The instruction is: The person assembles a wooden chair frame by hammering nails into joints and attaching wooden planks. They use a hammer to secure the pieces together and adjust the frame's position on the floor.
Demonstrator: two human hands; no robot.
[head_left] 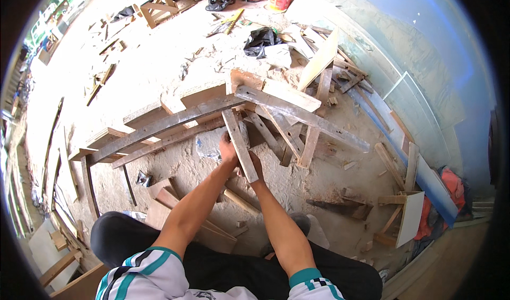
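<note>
In the head view, a short slat (240,147) stands out on the near side of the long wooden frame (164,127), its far end close to that landmark, with the left hand (228,149) curled onto its left edge and the right hand (254,167) clasping it lower down, fingers partly hidden. A pale block (208,145) lies on the frame's near side; beyond the frame are a black plastic bag (259,41) and 2 red buckets (280,0).
</note>
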